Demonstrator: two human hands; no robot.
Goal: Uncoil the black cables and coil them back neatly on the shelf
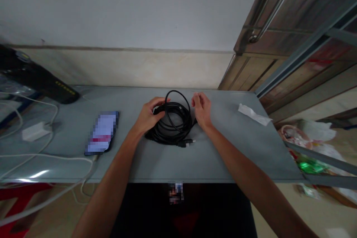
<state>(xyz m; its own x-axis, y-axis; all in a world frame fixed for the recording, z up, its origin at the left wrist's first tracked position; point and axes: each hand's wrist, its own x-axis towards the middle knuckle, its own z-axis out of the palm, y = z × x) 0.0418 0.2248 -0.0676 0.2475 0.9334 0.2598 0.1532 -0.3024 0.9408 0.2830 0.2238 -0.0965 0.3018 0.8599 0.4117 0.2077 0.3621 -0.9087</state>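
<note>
One coil of black cable (164, 138) lies on the middle of the grey table (251, 152), one loop rising from it, one plug end (182, 143) at its near edge; to its left are one phone (102, 132), one white adapter (36, 131) and one black cylinder (54, 85); to its right, one crumpled white tissue (254, 114); the left hand (148, 116) pinches the coil's left side between thumb and fingers; the right hand (203, 109) is curled beside the loop, fingertips drawn in, though whether it grips any cable I cannot tell.
</note>
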